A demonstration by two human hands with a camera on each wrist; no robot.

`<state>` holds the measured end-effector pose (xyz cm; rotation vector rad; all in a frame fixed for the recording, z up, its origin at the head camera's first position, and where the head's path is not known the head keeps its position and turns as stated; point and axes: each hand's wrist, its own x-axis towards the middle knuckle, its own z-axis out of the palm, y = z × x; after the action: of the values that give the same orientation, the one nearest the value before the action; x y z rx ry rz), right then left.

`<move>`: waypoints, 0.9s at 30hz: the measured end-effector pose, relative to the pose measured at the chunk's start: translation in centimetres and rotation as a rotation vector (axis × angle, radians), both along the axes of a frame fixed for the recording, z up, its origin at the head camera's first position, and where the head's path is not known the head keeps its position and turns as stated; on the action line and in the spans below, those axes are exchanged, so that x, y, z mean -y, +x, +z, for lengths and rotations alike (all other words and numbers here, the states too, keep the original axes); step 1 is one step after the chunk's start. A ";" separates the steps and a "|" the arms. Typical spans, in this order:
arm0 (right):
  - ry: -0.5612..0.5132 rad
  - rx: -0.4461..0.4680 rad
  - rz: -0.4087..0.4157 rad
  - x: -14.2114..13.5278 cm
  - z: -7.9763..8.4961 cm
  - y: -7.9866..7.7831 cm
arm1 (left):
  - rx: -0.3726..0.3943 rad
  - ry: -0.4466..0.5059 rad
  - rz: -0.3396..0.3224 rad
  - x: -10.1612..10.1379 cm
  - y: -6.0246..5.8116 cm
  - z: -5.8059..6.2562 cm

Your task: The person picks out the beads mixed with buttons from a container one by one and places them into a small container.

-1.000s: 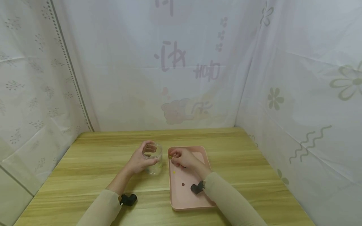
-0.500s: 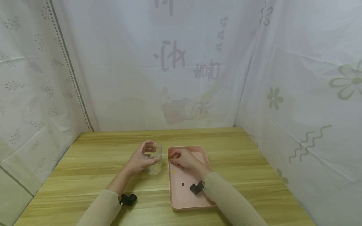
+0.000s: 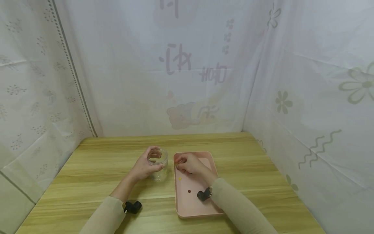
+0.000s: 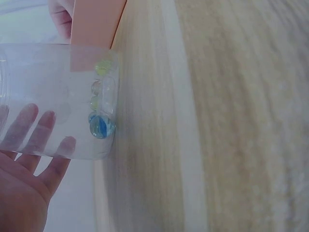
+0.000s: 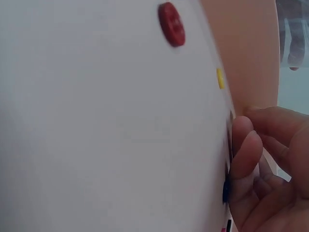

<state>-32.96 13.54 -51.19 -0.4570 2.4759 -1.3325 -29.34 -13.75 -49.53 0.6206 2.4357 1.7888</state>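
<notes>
We grip the clear jar (image 3: 159, 173) in our left hand (image 3: 145, 167), just beside the pink tray (image 3: 187, 206)
Marbles (image 4: 100, 126) sit in its base; our right hand (image 3: 190, 164) curls by the tray's wall, though we cannot tell if it pinches anything; we'd best use that wall as a stop and avoid nudging the red button (image 5: 172, 24)
</notes>
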 end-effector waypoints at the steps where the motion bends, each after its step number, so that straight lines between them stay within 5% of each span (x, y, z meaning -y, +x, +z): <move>1: -0.002 0.003 -0.001 0.0 0.1 0.0 | 0.002 0.001 0.000 0.0 0.0 0.0; 20: -0.073 -0.005 -0.049 -1.5 2.0 -0.1 | -0.005 -0.002 -0.001 0.0 0.2 -0.1; 27: -0.192 -0.041 -0.037 -1.7 3.2 0.2 | 0.003 0.016 -0.009 0.1 0.0 -0.1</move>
<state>-32.76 15.24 -48.00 -0.4878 2.4098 -1.5998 -29.30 -13.82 -49.60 0.6287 2.4150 1.8061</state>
